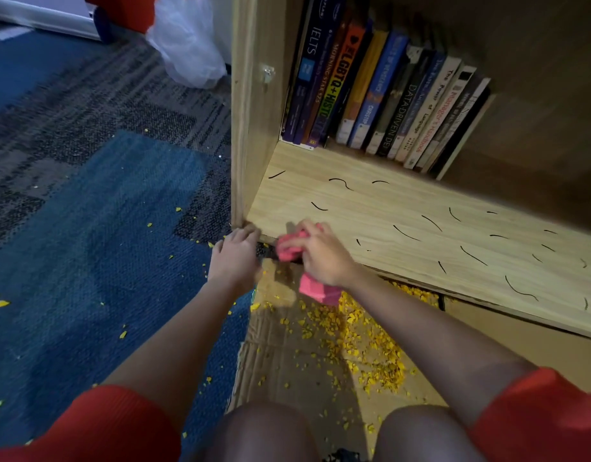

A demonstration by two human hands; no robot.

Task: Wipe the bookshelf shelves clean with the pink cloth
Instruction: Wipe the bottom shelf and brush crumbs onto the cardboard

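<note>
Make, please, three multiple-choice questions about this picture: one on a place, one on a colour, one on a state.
1. Where is the pink cloth? A on the books; B at the front left edge of the shelf; C on the carpet.
2. What colour are the crumbs on the cardboard? A yellow; B green; C white.
3. The right hand: A is open; B holds a book; C grips the cloth.
Answers: B, the cloth is bunched at that edge; A, the scattered bits are yellow; C, its fingers curl round the cloth.

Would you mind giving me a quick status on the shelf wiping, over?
Right hand grips pink cloth at front edge of shelf. Left hand rests at bookshelf corner. Black marks across shelf; books line the back.
</note>
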